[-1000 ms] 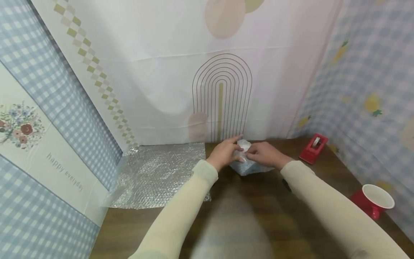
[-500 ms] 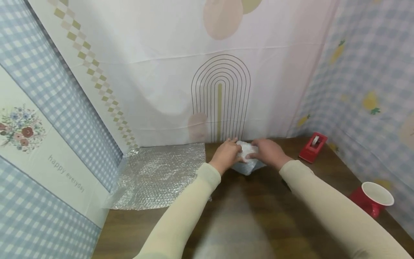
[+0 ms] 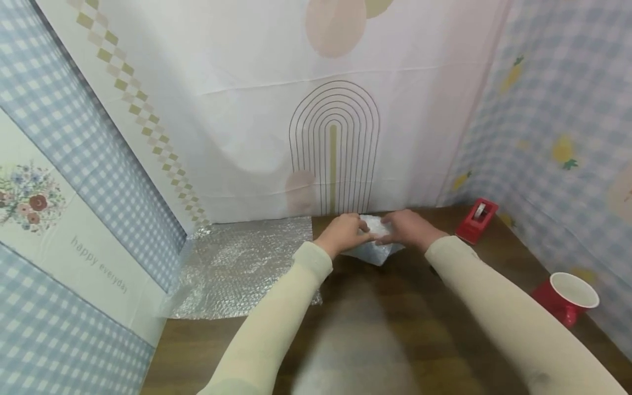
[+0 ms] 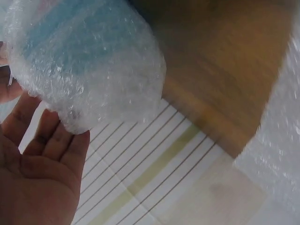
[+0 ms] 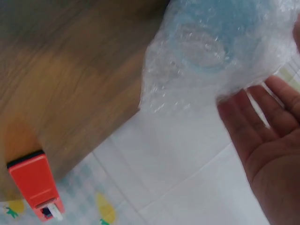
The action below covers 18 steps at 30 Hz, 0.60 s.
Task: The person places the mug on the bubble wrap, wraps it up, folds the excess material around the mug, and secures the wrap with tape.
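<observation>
Near the back of the table, both hands hold a bundle of bubble wrap [image 3: 376, 253]. Through the clear layers a light blue thing [image 4: 89, 35] shows; the right wrist view reveals a rounded loop like a handle, but I cannot tell its kind. My left hand [image 3: 342, 236] grips the bundle's left side, its fingers [image 4: 56, 138] curled at the far edge of the wrap. On the opposite side my right hand [image 3: 412, 230] grips it, fingers [image 5: 241, 110] bent behind and thumb in front. The two thumbs come close together over the top.
A flat sheet of bubble wrap [image 3: 237, 274] covers the table's back left. At the right stand a red tape dispenser [image 3: 477, 220] and a red mug [image 3: 568, 296] with a white inside. Patterned cloths [image 3: 237, 120] hang behind and at both sides of the wooden table [image 3: 355, 351].
My right hand has gone from pinching the wrap at the top to holding the bundle's right side. My left fingers have drawn in, and the bundle has turned slightly.
</observation>
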Each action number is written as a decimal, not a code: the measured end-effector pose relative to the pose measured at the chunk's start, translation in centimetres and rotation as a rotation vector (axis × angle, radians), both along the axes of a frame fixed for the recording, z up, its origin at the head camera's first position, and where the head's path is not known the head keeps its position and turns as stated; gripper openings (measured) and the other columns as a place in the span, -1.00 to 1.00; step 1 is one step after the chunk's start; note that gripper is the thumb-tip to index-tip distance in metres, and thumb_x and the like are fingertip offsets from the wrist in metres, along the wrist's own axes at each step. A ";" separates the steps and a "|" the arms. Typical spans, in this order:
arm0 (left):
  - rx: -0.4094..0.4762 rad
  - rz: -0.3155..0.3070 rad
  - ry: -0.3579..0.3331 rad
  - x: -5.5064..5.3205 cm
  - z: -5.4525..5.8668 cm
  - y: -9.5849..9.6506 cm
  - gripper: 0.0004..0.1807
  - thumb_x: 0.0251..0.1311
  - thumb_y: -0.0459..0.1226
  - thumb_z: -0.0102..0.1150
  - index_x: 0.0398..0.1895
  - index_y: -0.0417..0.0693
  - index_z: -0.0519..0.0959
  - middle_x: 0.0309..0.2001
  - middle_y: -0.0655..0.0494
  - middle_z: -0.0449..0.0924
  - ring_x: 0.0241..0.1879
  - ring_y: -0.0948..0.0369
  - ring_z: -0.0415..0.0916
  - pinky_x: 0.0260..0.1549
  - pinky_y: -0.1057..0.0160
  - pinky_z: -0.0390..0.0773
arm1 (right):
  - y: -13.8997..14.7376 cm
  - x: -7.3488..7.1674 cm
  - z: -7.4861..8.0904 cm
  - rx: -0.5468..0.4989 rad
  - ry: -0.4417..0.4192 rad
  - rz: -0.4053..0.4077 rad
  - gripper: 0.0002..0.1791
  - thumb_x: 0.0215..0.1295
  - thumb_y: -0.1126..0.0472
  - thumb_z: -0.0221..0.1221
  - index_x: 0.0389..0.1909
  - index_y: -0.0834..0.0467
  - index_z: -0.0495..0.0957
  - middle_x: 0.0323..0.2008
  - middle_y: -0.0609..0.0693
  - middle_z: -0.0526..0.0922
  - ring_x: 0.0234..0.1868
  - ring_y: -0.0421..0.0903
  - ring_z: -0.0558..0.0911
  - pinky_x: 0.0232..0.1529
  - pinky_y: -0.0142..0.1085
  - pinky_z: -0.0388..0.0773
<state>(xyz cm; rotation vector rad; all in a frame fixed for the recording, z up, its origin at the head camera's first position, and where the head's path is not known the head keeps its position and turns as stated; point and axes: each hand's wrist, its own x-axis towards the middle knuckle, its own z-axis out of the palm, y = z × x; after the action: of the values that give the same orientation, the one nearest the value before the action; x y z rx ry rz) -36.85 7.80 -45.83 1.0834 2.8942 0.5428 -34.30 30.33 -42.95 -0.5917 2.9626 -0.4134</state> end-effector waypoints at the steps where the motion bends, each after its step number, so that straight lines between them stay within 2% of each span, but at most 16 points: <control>1: -0.002 0.015 0.007 0.1 -0.1 0.1 -0.51 0.59 0.20 0.33 0.17 0.07 0.89 0.17 0.10 0.83 0.17 0.13 0.77 0.26 0.16 0.76 | 0.1 -0.1 0.0 0.004 0.004 0.017 -0.26 0.41 -0.04 0.57 0.35 0.44 0.68 0.32 0.40 0.77 0.28 0.36 0.79 0.32 0.22 0.76; 5: 0.001 0.059 0.012 0.4 -0.4 0.4 -0.57 0.47 0.18 0.48 0.11 0.12 0.90 0.17 0.12 0.78 0.14 0.16 0.75 0.19 0.19 0.77 | 0.6 -0.5 -0.6 0.011 0.022 0.068 -0.28 0.41 -0.05 0.57 0.32 0.43 0.70 0.28 0.38 0.80 0.24 0.33 0.81 0.27 0.20 0.78; 8: 0.026 0.081 0.009 0.3 0.1 0.3 -0.59 0.42 0.16 0.54 0.08 0.11 0.90 0.31 0.09 0.72 0.26 0.12 0.73 0.28 0.15 0.76 | 1.0 -0.8 -0.6 0.002 0.038 0.079 -0.26 0.42 -0.09 0.57 0.36 0.39 0.70 0.31 0.36 0.79 0.28 0.33 0.79 0.30 0.22 0.76; 10: 0.041 0.085 -0.005 0.2 0.3 0.2 -0.58 0.39 0.14 0.58 0.07 0.08 0.90 0.46 0.04 0.67 0.41 0.07 0.68 0.40 0.11 0.72 | 1.7 -1.1 -0.9 -0.040 0.022 0.066 -0.24 0.41 -0.09 0.57 0.44 0.32 0.67 0.39 0.34 0.75 0.36 0.33 0.75 0.36 0.24 0.73; 11: 0.049 0.084 -0.007 0.1 0.4 0.1 -0.57 0.37 0.14 0.59 0.07 0.07 0.90 0.46 0.05 0.69 0.41 0.06 0.70 0.41 0.10 0.72 | 2.2 -1.1 -0.8 -0.080 0.011 0.056 -0.22 0.42 -0.09 0.57 0.48 0.29 0.64 0.44 0.34 0.71 0.42 0.36 0.71 0.41 0.28 0.69; 14: 0.068 0.080 -0.019 0.1 0.5 -0.3 -0.57 0.34 0.13 0.62 0.05 0.06 0.91 0.39 0.11 0.80 0.37 0.08 0.76 0.38 0.09 0.74 | 4.7 -1.5 -0.9 -0.212 -0.005 -0.041 -0.18 0.53 -0.12 0.47 0.61 0.25 0.51 0.59 0.38 0.55 0.56 0.43 0.55 0.53 0.38 0.54; 16: 0.071 0.079 -0.016 0.2 0.4 -0.3 -0.56 0.33 0.15 0.62 0.05 0.08 0.91 0.24 0.18 0.88 0.23 0.11 0.83 0.29 0.11 0.78 | 7.5 -1.9 -1.2 -0.311 0.038 -0.156 -0.21 0.63 -0.09 0.38 0.64 0.30 0.44 0.61 0.44 0.47 0.56 0.49 0.51 0.53 0.42 0.51; 18: 0.067 0.086 -0.013 0.3 0.2 0.0 -0.54 0.32 0.17 0.62 0.06 0.09 0.91 0.15 0.22 0.91 0.16 0.13 0.86 0.24 0.13 0.80 | 10.8 -2.0 -1.7 -0.361 0.086 -0.324 -0.23 0.71 -0.06 0.24 0.65 0.37 0.37 0.61 0.52 0.42 0.55 0.54 0.48 0.53 0.44 0.47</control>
<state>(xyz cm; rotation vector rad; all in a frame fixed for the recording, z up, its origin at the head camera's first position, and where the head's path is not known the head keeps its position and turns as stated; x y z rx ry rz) -36.55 7.76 -45.65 0.9622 2.9422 0.6513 -36.28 41.14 -44.64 -0.1508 3.0900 -0.9890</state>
